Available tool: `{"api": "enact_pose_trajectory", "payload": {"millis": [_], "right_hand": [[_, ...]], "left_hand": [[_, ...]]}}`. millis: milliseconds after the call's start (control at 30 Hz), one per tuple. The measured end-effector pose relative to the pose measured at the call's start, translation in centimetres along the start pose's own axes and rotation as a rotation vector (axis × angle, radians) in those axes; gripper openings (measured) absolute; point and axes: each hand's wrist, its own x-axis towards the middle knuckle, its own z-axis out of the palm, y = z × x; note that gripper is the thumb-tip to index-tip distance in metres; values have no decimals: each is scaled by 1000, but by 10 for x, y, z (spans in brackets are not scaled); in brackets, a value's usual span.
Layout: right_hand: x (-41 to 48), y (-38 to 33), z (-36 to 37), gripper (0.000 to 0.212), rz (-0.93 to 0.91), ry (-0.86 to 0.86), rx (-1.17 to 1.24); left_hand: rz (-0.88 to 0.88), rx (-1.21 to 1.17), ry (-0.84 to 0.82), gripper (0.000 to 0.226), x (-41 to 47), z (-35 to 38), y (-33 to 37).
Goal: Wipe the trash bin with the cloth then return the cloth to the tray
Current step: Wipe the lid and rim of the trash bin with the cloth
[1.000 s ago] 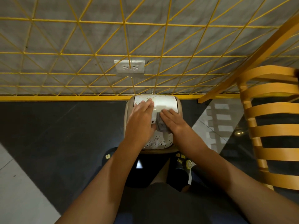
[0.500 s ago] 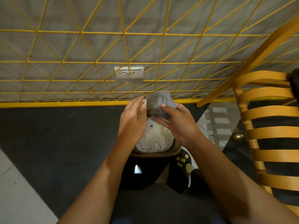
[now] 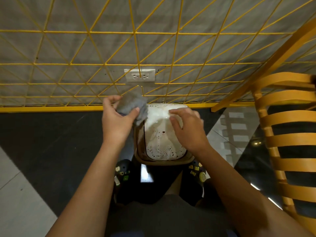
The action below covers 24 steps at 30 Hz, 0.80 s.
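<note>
The left hand [image 3: 118,122] is gripping the grey cloth [image 3: 132,106], bunched into a wad, with the thumb pressing on its near side and the fingers curling round its far side; the cloth is being held in the air above the far left corner of the trash bin [image 3: 164,146], overlapping that corner in the head view; whether it is touching the bin I cannot tell. The right hand [image 3: 188,130] is holding nothing; its fingers are bending loosely over the far right part of the bin's white lid [image 3: 162,151], and motion blur is hiding whether the fingertips are resting on it. The lid is showing dark speckles, thickest along its near edge, and a brown rim is framing it. The bin is standing on the dark floor [image 3: 51,134], at the floor's far edge, against the yellow strip [image 3: 51,108] running along the foot of the wall. A yellow wire grid [image 3: 89,32] is covering the grey wall, and a white socket [image 3: 140,75] is sitting behind it above the bin. A yellow slatted chair [image 3: 290,117] is standing near the right edge of the floor; black shoes [image 3: 123,170] with small charms are flanking the bin's near side.
</note>
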Motion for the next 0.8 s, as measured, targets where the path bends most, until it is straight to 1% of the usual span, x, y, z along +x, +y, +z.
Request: {"api": "enact_pose_trajectory", "payload": {"millis": [33, 67, 167, 233, 300, 367, 433, 533, 567, 667, 700, 733, 800], "right_hand": [[1, 9, 0, 32, -48, 38, -152], [1, 17, 1, 36, -76, 41, -243], [3, 30, 8, 44, -106, -13, -390], [5, 33, 12, 42, -111, 0, -400], [7, 33, 14, 40, -112, 34, -358], [8, 34, 16, 38, -111, 67, -314], [9, 34, 17, 38, -87, 82, -277], [10, 33, 20, 39, -61, 95, -243], [10, 33, 21, 39, -56, 98, -235], [10, 35, 22, 39, -48, 96, -215], [10, 35, 21, 40, -45, 92, -215], [11, 35, 21, 40, -42, 86, -216], [12, 36, 20, 40, -42, 72, -221]], "left_hand": [[38, 73, 38, 46, 2, -3, -3], [72, 116, 47, 46, 3, -3, -6], [243, 230, -24, 47, -4, 13, -12], [358, 409, -147, 50, -8, 28, -19], [407, 596, -290, 52, -14, 38, -30], [420, 610, -372, 55, -22, 44, -40], [448, 574, -359, 53, -27, 44, -43], [533, 621, -320, 48, -20, 37, -45], [518, 614, -304, 47, -15, 35, -46], [274, 464, -193, 45, -8, 33, -44], [230, 429, -156, 44, -8, 34, -44], [239, 440, -140, 43, -11, 36, -42], [384, 546, -160, 41, -20, 42, -41]]}}
